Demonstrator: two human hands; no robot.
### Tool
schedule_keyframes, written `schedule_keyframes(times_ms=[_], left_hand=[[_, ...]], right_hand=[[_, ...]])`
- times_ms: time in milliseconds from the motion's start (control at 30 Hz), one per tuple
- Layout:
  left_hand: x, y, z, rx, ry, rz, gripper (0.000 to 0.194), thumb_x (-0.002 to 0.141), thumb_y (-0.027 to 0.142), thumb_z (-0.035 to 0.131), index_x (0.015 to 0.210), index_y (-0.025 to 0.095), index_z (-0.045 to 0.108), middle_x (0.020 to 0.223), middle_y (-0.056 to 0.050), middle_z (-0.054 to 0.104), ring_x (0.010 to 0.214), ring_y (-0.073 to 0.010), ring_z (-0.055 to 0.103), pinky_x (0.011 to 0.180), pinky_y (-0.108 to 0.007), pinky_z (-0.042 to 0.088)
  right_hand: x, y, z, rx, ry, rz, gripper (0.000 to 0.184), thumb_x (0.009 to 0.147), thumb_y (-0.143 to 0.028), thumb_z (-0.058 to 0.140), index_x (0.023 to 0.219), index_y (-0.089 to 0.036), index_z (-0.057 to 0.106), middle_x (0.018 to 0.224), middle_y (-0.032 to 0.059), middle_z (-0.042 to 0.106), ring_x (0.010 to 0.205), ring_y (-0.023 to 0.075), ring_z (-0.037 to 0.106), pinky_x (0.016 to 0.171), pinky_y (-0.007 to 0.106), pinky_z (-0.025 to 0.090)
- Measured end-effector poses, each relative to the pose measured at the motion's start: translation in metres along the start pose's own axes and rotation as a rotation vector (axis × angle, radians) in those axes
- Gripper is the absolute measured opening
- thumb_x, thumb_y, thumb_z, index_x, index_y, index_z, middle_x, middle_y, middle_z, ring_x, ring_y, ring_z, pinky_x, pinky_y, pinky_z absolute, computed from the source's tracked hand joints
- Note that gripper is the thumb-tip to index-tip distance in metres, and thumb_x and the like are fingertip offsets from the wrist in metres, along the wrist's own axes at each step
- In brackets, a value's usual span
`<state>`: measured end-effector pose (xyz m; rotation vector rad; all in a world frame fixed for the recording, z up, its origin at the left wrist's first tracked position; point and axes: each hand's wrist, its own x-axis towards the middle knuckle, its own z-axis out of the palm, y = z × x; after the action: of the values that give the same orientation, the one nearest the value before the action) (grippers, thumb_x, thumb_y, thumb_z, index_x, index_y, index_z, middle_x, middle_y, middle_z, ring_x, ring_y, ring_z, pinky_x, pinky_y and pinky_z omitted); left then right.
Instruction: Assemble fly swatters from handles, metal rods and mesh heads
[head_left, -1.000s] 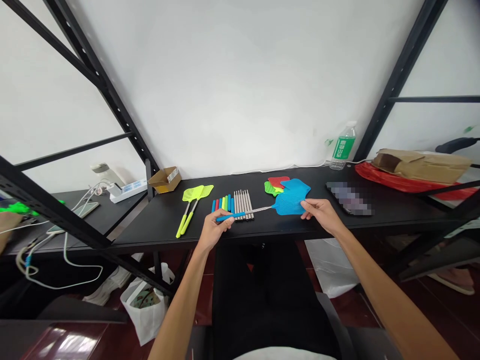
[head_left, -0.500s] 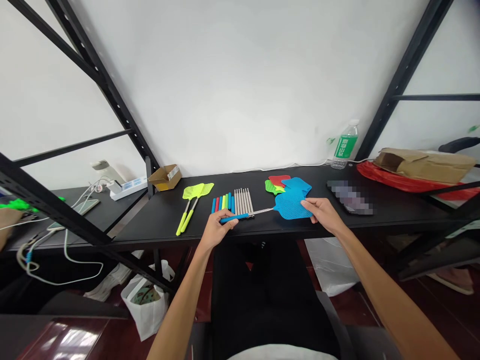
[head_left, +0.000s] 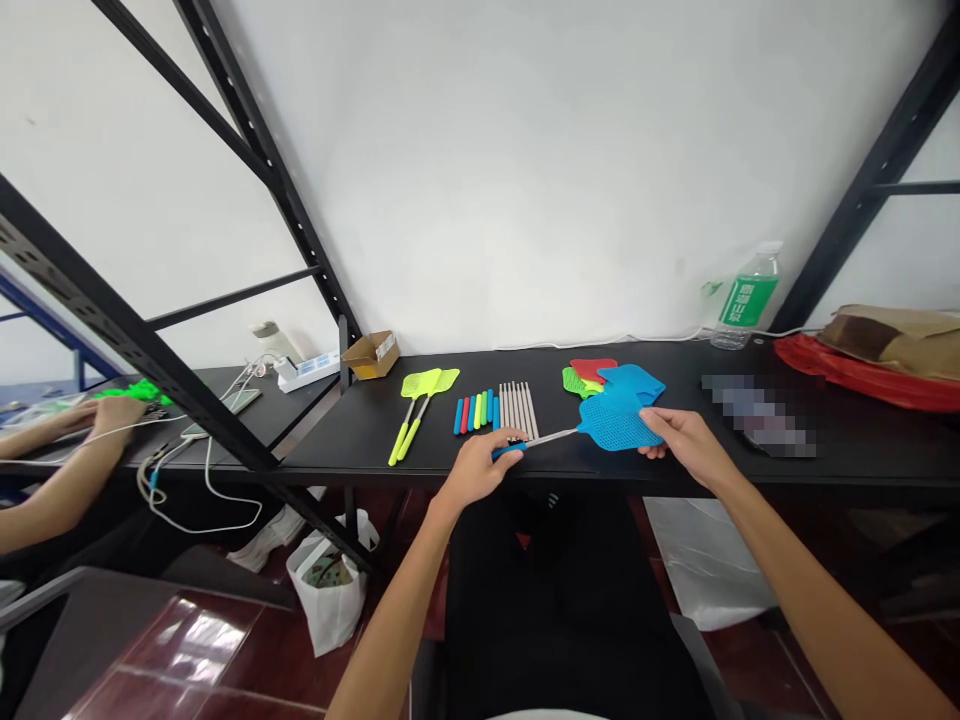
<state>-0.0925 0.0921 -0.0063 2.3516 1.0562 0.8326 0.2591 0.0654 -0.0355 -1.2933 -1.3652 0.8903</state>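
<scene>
A blue fly swatter (head_left: pixel 619 424) is held level just over the table's front part, its head to the right. My left hand (head_left: pixel 478 468) is closed around its blue handle, with fingers covering most of the grip. At the other end, my right hand (head_left: pixel 688 443) pinches the right edge of the perforated head. Behind that head lie loose swatter heads: a blue one (head_left: pixel 637 383), a red one (head_left: pixel 594 369) and a green one (head_left: pixel 574 382). Bare metal rods (head_left: pixel 517 408) and coloured handles (head_left: pixel 476 412) lie in rows beyond my left hand.
Two yellow swatters (head_left: pixel 411 425) lie to the left, near a small cardboard box (head_left: pixel 373 356). A phone-like blurred object (head_left: pixel 761 415) and a water bottle (head_left: pixel 748 300) are on the right. Another person's hands (head_left: pixel 112 415) work at the far-left table, past a black frame post (head_left: pixel 142 340).
The view has turned left, so the scene sits farther right and another person's arms show. My left hand is closer to the swatter's head; both hands keep hold of it.
</scene>
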Motion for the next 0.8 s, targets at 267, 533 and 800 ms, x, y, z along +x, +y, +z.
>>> schedule_keyframes(times_ms=[267,533,800], left_hand=[[-0.006,-0.042,-0.046,0.267,0.452,-0.323,0.029,0.097,0.030,0.047,0.120,0.022,0.063,0.087,-0.006,0.077,0.072,-0.0228,0.067,0.070,-0.031,0.043],[-0.018,-0.067,-0.050,0.703,0.507,-0.501,0.029,0.094,0.025,0.048,0.111,0.020,0.071,0.087,-0.014,0.074,0.101,-0.0324,0.065,0.091,-0.043,0.037],[-0.017,-0.067,-0.043,0.724,0.503,-0.503,0.029,0.090,0.027,0.054,0.109,0.018,0.075,0.097,-0.016,0.074,0.107,-0.0365,0.059,0.090,-0.046,0.037]], right_hand=[[0.000,-0.002,0.002,0.007,0.032,0.009,0.057,0.086,-0.066,0.058,0.102,-0.014,0.075,0.066,0.0080,0.072,0.054,0.0160,0.063,0.052,0.026,0.048],[0.000,-0.002,0.003,-0.001,0.026,0.004,0.054,0.088,-0.064,0.058,0.104,-0.015,0.075,0.066,0.0069,0.071,0.058,0.0156,0.063,0.054,0.025,0.047],[0.000,-0.003,0.004,-0.016,0.023,0.006,0.054,0.088,-0.064,0.058,0.102,-0.015,0.076,0.067,0.0074,0.071,0.058,0.0161,0.063,0.053,0.025,0.047]])
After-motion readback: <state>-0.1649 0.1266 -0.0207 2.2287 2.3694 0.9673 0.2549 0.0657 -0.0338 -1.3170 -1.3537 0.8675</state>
